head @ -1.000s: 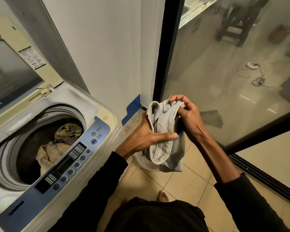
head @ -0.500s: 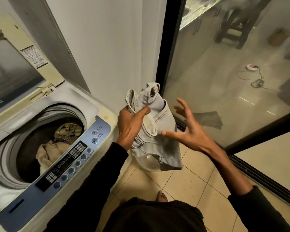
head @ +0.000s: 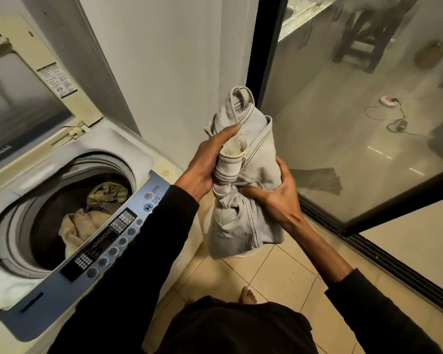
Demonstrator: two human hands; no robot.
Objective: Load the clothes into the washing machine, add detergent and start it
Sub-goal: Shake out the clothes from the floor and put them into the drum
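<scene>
We bunch the pale garment (head: 248, 190) with both hands, left hand (head: 210, 162) gripping its top, right hand (head: 279, 198) curled round its middle, probably to keep it compact. The washing machine (head: 69, 208), already holding clothes (head: 87, 221), sits open at nine o'clock.

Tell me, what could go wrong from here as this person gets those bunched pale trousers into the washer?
1. The pale trousers are held beside the washing machine, not over its drum; loose fabric hanging below the right hand might catch on the control panel and press a button.
2. The left hand grips only the top bunch, so the bundle might unroll and drop to the floor tiles.
3. Pockets may hold something; none can be seen.
</scene>
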